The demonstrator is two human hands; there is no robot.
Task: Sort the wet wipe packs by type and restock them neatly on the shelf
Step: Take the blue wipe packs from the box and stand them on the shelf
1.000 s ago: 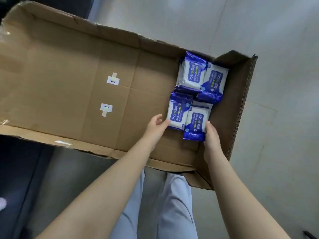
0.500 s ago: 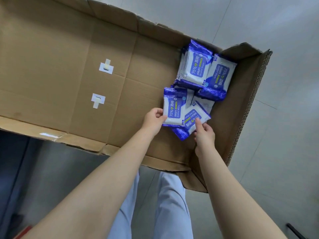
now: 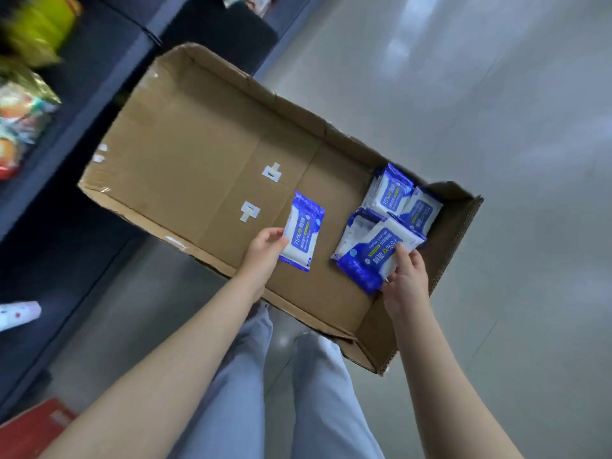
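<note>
Pinching one blue wipe pack (image 3: 303,231) by its edge in the left grip (image 3: 265,248) over the cardboard box (image 3: 198,154) floor, fingers of the right grip (image 3: 405,276) curled on a second pack (image 3: 371,256) atop the stacked packs (image 3: 394,193) at the box's right end, with grey floor (image 3: 463,94) around and dark shelving (image 3: 82,94) to the left.
</note>
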